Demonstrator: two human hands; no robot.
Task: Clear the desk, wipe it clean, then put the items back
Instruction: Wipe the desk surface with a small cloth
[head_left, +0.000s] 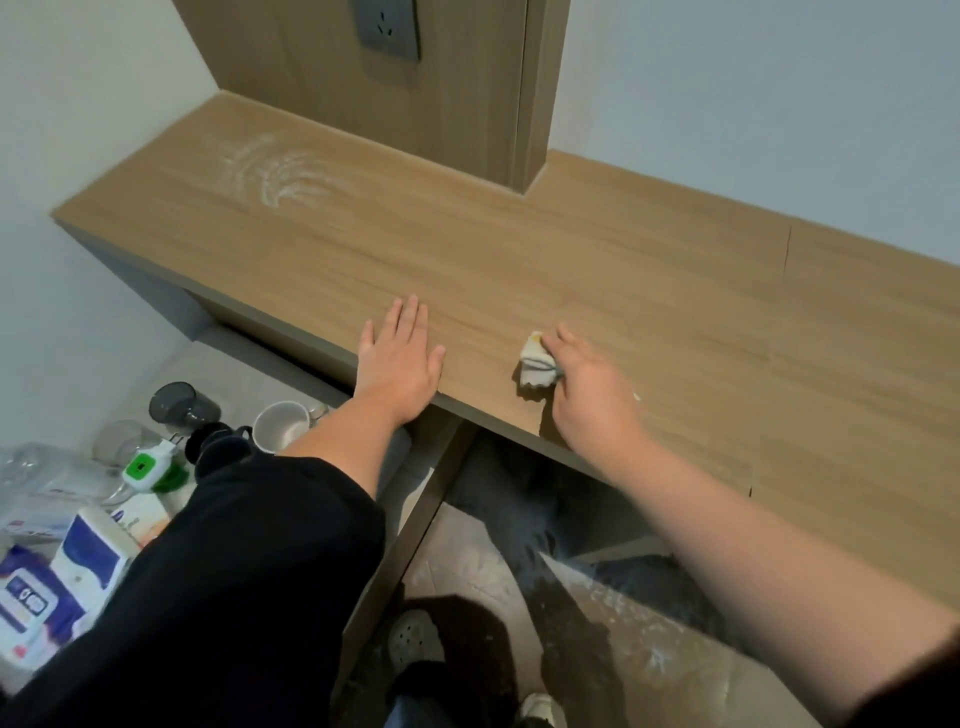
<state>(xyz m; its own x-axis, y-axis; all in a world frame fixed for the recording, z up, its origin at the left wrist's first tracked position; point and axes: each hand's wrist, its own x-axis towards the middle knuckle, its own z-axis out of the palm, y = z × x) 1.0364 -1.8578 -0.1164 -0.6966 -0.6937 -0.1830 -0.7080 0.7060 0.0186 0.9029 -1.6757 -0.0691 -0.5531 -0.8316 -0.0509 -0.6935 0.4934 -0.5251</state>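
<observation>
My right hand (592, 395) grips a crumpled white cloth (537, 364) and holds it against the desk (623, 270) near the front edge. The cloth sticks out to the left of my curled fingers and touches the wood. My left hand (400, 358) lies flat on the desk, fingers straight and slightly spread, near the cloth but apart from it. A white smear (280, 176) marks the far left of the top. Below left, off the desk: mug (283, 426), dark cup (182, 402), tissue packs (88, 556).
</observation>
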